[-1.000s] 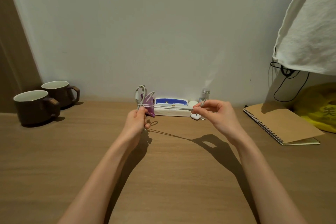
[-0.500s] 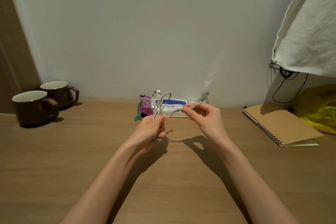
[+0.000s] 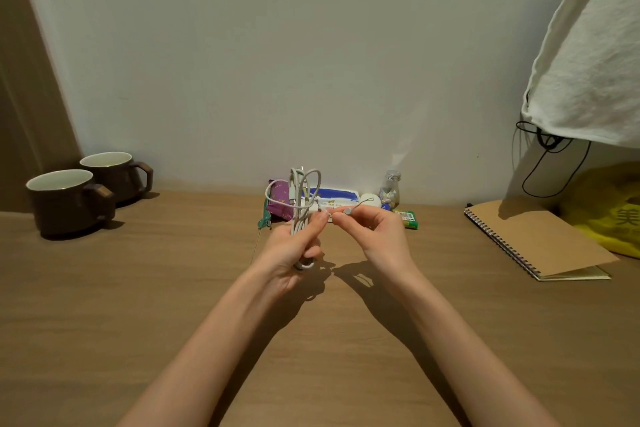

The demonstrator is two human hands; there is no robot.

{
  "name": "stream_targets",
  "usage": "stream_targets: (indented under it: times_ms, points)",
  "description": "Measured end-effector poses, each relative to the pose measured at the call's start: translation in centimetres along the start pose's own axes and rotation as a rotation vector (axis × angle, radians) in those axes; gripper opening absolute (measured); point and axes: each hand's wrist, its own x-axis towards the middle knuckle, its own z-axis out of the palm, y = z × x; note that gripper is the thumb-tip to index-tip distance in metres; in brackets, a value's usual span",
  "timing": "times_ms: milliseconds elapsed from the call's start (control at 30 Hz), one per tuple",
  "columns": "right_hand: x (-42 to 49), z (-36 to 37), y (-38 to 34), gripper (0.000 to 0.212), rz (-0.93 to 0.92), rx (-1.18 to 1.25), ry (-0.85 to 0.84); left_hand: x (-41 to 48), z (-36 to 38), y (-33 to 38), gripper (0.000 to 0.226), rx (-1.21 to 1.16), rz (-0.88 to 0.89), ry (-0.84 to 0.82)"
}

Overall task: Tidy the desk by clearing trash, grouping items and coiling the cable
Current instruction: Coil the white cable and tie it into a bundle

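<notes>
A white cable is gathered into upright loops above the middle of the wooden desk. My left hand is closed around the bundle's lower half. My right hand pinches the cable's loose end right beside the bundle. Behind the hands, against the wall, lie a purple wrapper, a white and blue pack, a small glass bottle and a green packet.
Two dark mugs stand at the back left. A brown spiral notebook lies at the right, with a yellow bag behind it. A white cloth and a thin black cord hang at the upper right.
The cable was stretched between my hands a second ago. My right hand has come in toward the left one, and the cable now stands looped in my left hand.
</notes>
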Motion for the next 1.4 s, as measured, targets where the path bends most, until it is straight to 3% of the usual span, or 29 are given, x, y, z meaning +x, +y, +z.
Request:
stream_targets:
  times_ms: [167, 400, 733, 867, 967, 1100, 1267, 1400]
  points:
    - [0.1, 0.1, 0.0, 0.007, 0.018, -0.029, -0.011, 0.1, 0.1, -0.2, 0.016, -0.003, 0.022, 0.041]
    - [1.0, -2.2, -0.2, 0.014, 0.066, 0.103, 0.177, 1.0, -1.7, 1.9, 0.019, -0.325, 0.183, 0.248]
    - [1.6, -2.9, 0.5, 0.009, 0.117, 0.16, 0.321, 0.8, -1.6, 1.8, 0.023, -0.139, 0.311, 0.258]
    - [1.8, -3.1, 1.4, 0.011, 0.215, 0.077, 0.234, 0.8, -2.0, 1.9, 0.024, 0.171, 0.359, 0.214]
    - [1.4, -2.6, 1.7, 0.0, 0.187, -0.079, 0.113, 1.1, -1.9, 1.5, 0.016, 0.143, 0.304, 0.157]
    - [0.6, -1.4, 0.7, 0.016, 0.072, -0.187, -0.105, 0.8, -1.1, 0.7, 0.016, 0.266, 0.319, 0.051]
    - [0.0, -0.1, 0.2, 0.014, 0.02, -0.209, -0.297, 0.2, -0.9, 0.3, 0.018, 0.561, 0.361, -0.016]
    - [-0.1, -0.2, 0.2, 0.018, 0.019, -0.16, -0.343, 0.0, -0.5, 0.1, 0.02, 0.587, 0.383, -0.035]
